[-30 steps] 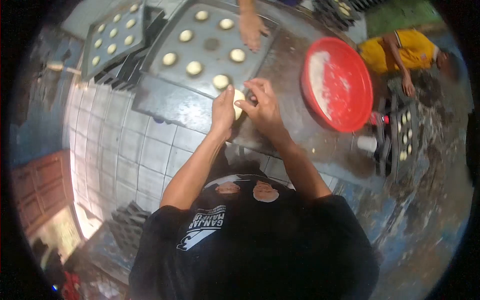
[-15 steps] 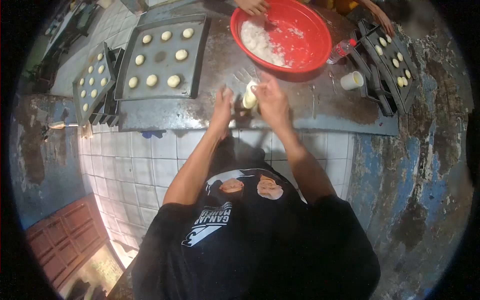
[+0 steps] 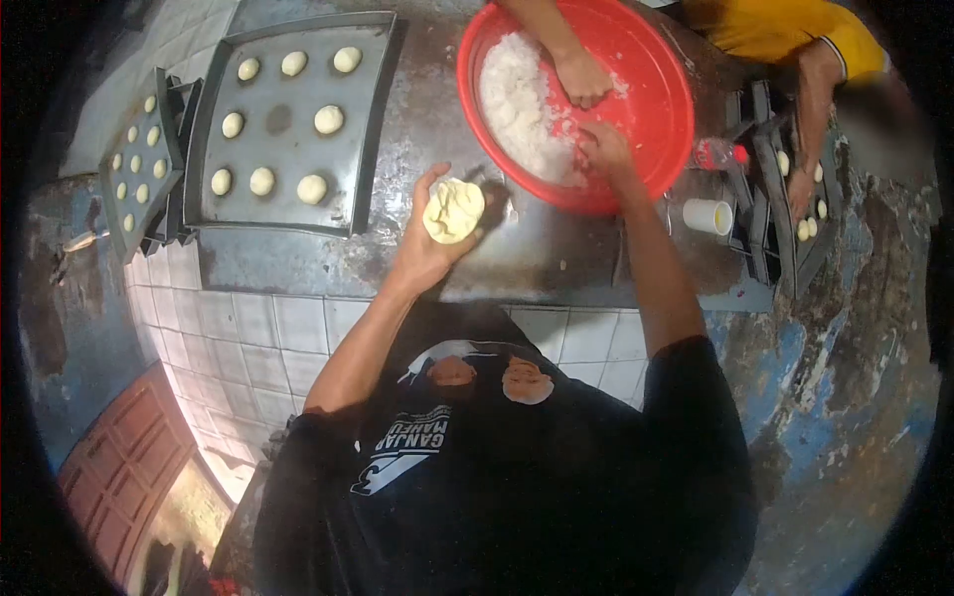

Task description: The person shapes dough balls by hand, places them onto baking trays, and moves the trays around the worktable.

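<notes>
A flattened piece of pale yellow dough [image 3: 454,211] rests in my left hand [image 3: 425,253], with the fingers curled around its edges. My right hand [image 3: 604,151] reaches into the red basin [image 3: 679,139], at the right side of the white crumbly filling [image 3: 522,104]. Its fingers are bent, and whether they hold any filling is too small to tell. Left of my left hand, a metal tray [image 3: 298,214] carries several round dough balls [image 3: 329,119].
Another person's hand [image 3: 584,79] is inside the basin. A person in yellow [image 3: 785,35] touches a right-hand tray [image 3: 790,233] of dough pieces. A bottle [image 3: 717,154] and white cup [image 3: 708,216] stand beside it. Another tray [image 3: 139,174] lies far left.
My right hand has left the dough and moved right into the basin. The dough now lies spread in my left hand. The view has shifted, and the other person's hand is deeper in the basin.
</notes>
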`<state>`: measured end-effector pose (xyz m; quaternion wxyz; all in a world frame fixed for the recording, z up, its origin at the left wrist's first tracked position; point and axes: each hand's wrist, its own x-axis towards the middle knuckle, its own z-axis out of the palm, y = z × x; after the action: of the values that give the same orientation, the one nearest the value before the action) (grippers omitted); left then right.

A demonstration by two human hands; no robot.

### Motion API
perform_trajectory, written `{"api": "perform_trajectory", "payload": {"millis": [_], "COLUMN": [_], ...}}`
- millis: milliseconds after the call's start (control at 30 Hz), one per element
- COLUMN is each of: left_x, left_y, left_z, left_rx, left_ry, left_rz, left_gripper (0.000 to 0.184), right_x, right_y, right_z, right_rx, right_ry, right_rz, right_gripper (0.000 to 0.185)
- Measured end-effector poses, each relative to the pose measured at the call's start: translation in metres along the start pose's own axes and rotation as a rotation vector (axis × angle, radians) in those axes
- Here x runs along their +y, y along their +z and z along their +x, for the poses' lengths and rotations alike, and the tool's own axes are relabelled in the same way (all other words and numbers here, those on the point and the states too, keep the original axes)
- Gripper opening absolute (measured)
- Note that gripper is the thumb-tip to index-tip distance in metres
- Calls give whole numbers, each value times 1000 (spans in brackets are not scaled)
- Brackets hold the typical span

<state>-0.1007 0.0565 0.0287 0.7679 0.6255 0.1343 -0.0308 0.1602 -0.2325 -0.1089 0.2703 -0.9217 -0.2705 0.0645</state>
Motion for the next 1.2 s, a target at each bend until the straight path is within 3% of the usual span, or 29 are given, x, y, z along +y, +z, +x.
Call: {"api": "perform_trajectory", "payload": {"millis": [133, 167, 233, 267, 333, 400, 433, 467, 533, 600, 633, 700, 800, 867, 933, 1000, 1033, 1067, 1133, 1200], "left_x": [11, 13, 23, 26, 28, 23, 9, -1, 5, 5, 6, 5, -7, 0, -1, -10, -10, -11, -12, -20], "left_y": [-19, -24, -29, -30, -23, -14, -10, -3, 21, 45, 54, 67, 68, 66, 66, 68, 70, 76, 83, 81], "left_z": [43, 50, 65, 71, 84, 100, 109, 114, 114, 113, 112, 104, 86, 62, 45, 26, 13, 0, -19, -32], "left_rx": [-10, -2, -1, -1, 6, 16, 57, 101, 74, 95, 96, 167, 219, 176, 140, 60, -27, -37, -123, -105], "left_ry": [37, -32, -63, -87, -17, 64, 237, 412, 140, 124, 144, 97, 252, 228, 218, 251, 226, 235, 299, 254], "left_rz": [-12, -3, 77, 164, 172, 183, 352, 523, 432, 432, 434, 388, 427, 515, 605, 327, 117, 126, 262, 209], "left_gripper": [70, 59, 55, 51, 49, 47, 49, 51, 48, 50, 50, 47, 45, 47, 48, 59, 66, 66, 65, 61], "right_x": [3, 2, 22, 53, 42, -3, -38, -77, -136, -177, -185, -193, -224, -237, -239, -221, -219, -217, -222, -249], "right_y": [23, 26, 36, 50, 35, -16, -40, -61, -77, -79, -76, -63, -55, -58, -77, -71, -75, -78, -73, -69], "right_z": [29, 31, 36, 35, 42, 44, 43, 40, 30, 14, 5, -19, -67, -100, -108, -109, -115, -124, -147, -186], "right_rx": [-125, -181, -240, -170, -96, -19, -16, -56, -96, -213, -199, -75, 135, 167, -42, 53, 108, 164, 122, 228], "right_ry": [-45, 28, 102, 209, 311, 567, 553, 521, 467, 131, 117, -353, -424, -479, -157, -22, 153, 333, 300, -361], "right_rz": [-79, 64, 200, 181, 156, 730, 728, 860, 997, 540, 534, 211, 276, 114, 289, 724, 902, 1078, 1057, 14], "right_gripper": [34, 33, 33, 33, 32, 33, 33, 33, 34, 33, 33, 37, 41, 42, 43, 46, 46, 47, 48, 49]}}
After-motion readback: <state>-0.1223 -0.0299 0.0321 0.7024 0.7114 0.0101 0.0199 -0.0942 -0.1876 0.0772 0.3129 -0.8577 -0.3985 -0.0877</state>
